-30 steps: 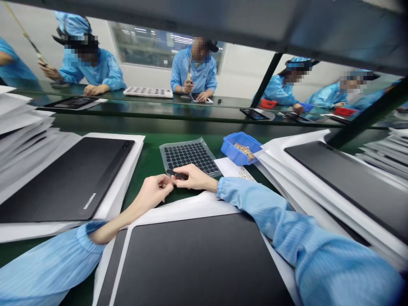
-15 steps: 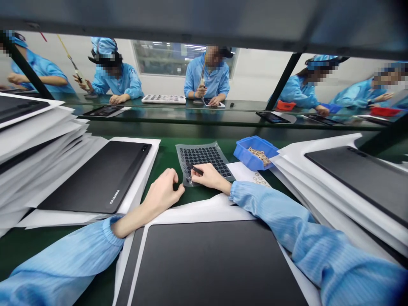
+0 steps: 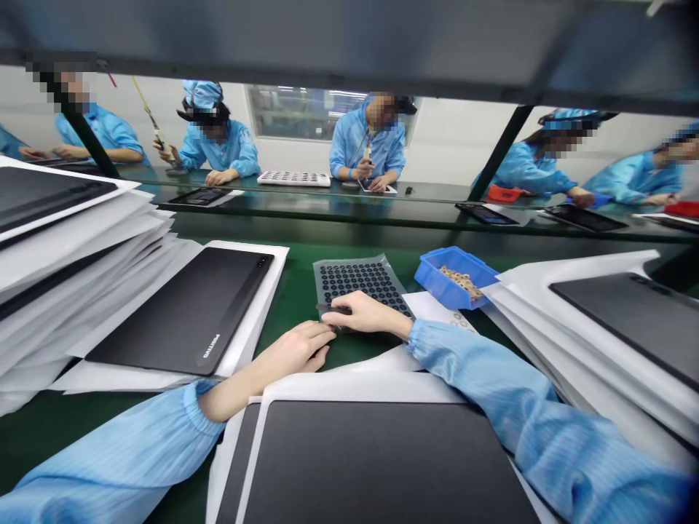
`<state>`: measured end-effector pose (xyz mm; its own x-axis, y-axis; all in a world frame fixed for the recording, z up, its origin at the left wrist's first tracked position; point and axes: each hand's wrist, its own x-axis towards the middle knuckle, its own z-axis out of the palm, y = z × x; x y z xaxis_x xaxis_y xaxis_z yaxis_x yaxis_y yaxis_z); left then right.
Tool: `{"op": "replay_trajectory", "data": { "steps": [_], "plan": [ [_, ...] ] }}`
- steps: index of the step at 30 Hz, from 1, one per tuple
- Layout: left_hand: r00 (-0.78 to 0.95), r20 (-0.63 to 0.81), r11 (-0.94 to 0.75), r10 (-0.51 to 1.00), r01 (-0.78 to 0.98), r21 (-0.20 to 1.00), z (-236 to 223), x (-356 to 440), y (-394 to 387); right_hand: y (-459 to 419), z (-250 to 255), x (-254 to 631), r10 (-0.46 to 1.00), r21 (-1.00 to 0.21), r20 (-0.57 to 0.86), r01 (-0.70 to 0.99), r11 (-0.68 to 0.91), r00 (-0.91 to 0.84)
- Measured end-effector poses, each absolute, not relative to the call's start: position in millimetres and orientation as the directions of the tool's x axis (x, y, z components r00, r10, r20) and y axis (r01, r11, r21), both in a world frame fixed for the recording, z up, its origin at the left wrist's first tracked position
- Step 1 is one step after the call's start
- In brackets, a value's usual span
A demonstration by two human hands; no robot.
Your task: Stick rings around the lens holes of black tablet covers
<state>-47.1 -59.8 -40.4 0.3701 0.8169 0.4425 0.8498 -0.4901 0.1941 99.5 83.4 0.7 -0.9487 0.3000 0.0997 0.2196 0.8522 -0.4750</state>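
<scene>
My right hand (image 3: 365,313) is closed around dark, thin tweezers (image 3: 334,309), which point left over the near-left part of a clear sheet (image 3: 354,266) bearing rows of black round stickers. My left hand (image 3: 295,349) lies palm down with its fingers stretched out, the fingertips close to that sheet's near corner. Whether they touch the sheet I cannot tell. Below both hands, a black tablet (image 3: 393,458) rests on white wrapping sheet (image 3: 360,386). Part of the sticker sheet is hidden by my right hand.
A blue bin (image 3: 445,284) of small tan rings stands right of the stickers, beside a white card (image 3: 429,306). Another tablet (image 3: 186,306) lies left, near a wrapped stack (image 3: 70,269). More tablets on wrapping (image 3: 628,313) lie right. Co-workers (image 3: 368,142) sit across; a shelf (image 3: 349,51) hangs overhead.
My hands were together, then parted as my right hand took the tweezers over the stickers. Now my left hand has flattened and come back near the right. The view has shifted left.
</scene>
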Motion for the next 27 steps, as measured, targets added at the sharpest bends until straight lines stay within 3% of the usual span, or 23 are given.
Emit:
{"op": "replay_trajectory", "data": {
  "steps": [6, 12, 17, 27],
  "plan": [
    [0.382, 0.449, -0.512, 0.808, 0.832, 0.212, -39, -47, -59, 87, -11, 98, 0.282, -0.395, 0.120, 0.215, 0.893, -0.952],
    [0.381, 0.467, -0.523, 0.798, 0.824, 0.220, -39, -48, -57, 127, -19, 108, 0.553, -0.260, 0.233, 0.497, 0.828, -0.800],
    [0.349, 0.490, -0.503, 0.799, 0.835, 0.225, -37, -45, -60, 133, -24, 117, 0.613, -0.200, 0.280, 0.579, 0.790, -0.739],
    [0.026, 0.579, -0.222, 0.815, 0.937, 0.270, -29, -50, -33, 128, -26, 116, 0.592, -0.197, 0.291, 0.559, 0.806, -0.751]
  ]
}}
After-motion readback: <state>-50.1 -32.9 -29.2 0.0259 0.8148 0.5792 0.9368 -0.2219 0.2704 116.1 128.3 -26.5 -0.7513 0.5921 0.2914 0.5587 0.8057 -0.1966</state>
